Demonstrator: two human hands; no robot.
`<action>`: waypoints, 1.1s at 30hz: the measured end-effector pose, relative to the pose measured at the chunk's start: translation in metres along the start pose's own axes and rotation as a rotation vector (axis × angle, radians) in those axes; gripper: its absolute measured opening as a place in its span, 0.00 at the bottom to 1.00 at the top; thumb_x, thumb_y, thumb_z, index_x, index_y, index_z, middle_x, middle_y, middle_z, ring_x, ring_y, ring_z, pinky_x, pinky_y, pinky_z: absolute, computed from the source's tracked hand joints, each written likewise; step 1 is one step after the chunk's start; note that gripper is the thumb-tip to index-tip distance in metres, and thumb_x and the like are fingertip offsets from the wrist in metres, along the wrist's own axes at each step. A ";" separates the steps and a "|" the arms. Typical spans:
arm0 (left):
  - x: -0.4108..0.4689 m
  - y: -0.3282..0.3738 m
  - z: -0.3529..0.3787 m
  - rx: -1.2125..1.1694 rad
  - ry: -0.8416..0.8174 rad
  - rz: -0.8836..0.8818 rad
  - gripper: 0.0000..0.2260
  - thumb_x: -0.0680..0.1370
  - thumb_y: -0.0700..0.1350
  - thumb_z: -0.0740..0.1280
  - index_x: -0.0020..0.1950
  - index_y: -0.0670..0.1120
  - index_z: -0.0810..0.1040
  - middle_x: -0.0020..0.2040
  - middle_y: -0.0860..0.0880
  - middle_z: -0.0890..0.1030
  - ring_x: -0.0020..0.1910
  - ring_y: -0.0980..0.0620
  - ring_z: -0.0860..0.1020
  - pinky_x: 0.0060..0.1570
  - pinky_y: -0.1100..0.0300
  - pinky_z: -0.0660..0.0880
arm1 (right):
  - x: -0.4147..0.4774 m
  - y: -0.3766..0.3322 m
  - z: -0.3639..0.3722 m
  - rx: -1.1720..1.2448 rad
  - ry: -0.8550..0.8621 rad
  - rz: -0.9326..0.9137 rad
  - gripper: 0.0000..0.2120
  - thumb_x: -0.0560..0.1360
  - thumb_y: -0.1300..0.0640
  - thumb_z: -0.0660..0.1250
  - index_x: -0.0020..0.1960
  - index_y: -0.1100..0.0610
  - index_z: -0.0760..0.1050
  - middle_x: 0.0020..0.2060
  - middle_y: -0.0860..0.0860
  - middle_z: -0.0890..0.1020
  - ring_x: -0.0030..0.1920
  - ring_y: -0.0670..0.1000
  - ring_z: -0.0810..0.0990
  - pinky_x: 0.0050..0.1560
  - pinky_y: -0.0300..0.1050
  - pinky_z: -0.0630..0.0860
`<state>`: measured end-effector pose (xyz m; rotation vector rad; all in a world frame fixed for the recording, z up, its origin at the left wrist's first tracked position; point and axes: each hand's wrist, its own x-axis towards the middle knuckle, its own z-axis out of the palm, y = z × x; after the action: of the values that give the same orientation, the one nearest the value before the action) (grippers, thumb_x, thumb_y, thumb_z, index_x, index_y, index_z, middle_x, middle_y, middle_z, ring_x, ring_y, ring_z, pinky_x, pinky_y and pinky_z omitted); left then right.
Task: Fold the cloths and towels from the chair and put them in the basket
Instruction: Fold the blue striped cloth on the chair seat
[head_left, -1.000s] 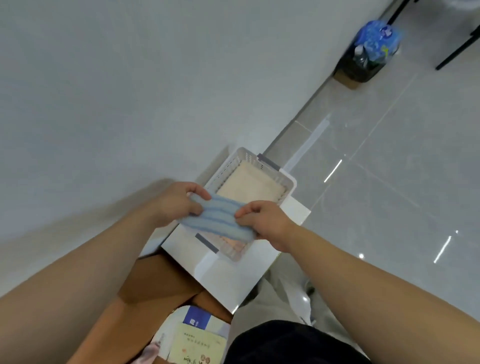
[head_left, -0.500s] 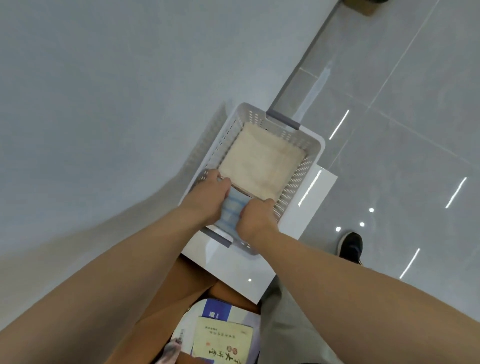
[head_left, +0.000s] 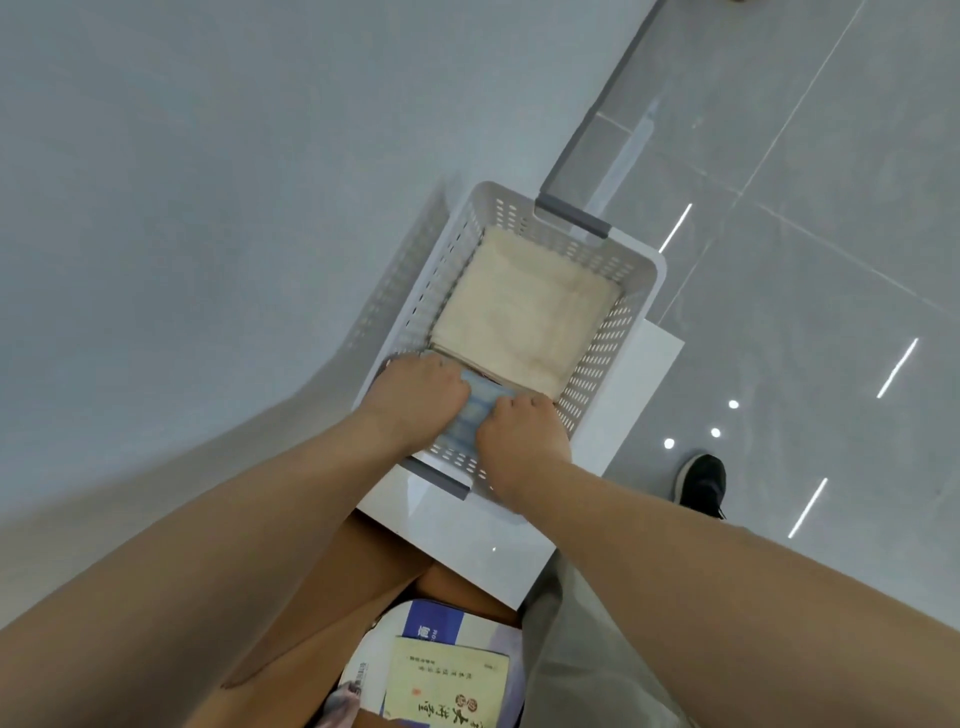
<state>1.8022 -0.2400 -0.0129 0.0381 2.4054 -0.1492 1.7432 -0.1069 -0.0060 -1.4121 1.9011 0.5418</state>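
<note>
A white perforated basket (head_left: 631, 283) with grey handles stands on a white low table (head_left: 644, 374) against the wall. A folded cream towel (head_left: 524, 312) lies flat in its far part. In the near end of the basket sits a folded blue striped cloth (head_left: 474, 413), held between both hands. My left hand (head_left: 421, 395) grips its left side and my right hand (head_left: 522, 441) grips its right side, both down inside the basket. Most of the cloth is hidden by the hands. The chair is out of view.
The grey wall (head_left: 208, 208) runs close along the basket's left side. A brown cardboard box (head_left: 374, 566) with booklets (head_left: 447, 680) sits below the table's near edge. My black shoe (head_left: 701, 483) rests on the glossy tiled floor (head_left: 805, 260) at the right.
The hands went from holding the blue cloth above the basket's near rim to lowering it into the near end, beside the cream towel. The view has tilted down and closer.
</note>
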 end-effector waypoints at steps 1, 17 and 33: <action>0.002 -0.002 0.001 -0.028 -0.032 0.050 0.12 0.75 0.34 0.64 0.57 0.45 0.74 0.55 0.45 0.74 0.54 0.44 0.76 0.39 0.52 0.68 | 0.000 0.002 -0.004 0.000 -0.029 -0.035 0.09 0.76 0.54 0.63 0.55 0.50 0.77 0.52 0.52 0.78 0.54 0.56 0.76 0.57 0.50 0.71; 0.038 -0.001 0.023 0.091 -0.192 0.046 0.11 0.75 0.32 0.66 0.54 0.41 0.80 0.54 0.45 0.81 0.52 0.44 0.81 0.39 0.55 0.70 | 0.036 0.004 0.009 -0.041 -0.076 -0.095 0.10 0.78 0.63 0.63 0.55 0.54 0.79 0.54 0.51 0.82 0.56 0.57 0.79 0.55 0.52 0.76; -0.040 -0.007 -0.045 -0.448 -0.337 -0.195 0.04 0.76 0.37 0.66 0.49 0.44 0.76 0.49 0.45 0.76 0.47 0.45 0.77 0.43 0.54 0.73 | -0.053 0.018 -0.059 0.004 -0.138 -0.207 0.07 0.79 0.63 0.61 0.53 0.57 0.76 0.53 0.54 0.78 0.57 0.57 0.76 0.47 0.47 0.67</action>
<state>1.8016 -0.2412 0.0477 -0.3972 2.0513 0.2754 1.7175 -0.1074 0.0714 -1.5073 1.6246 0.5204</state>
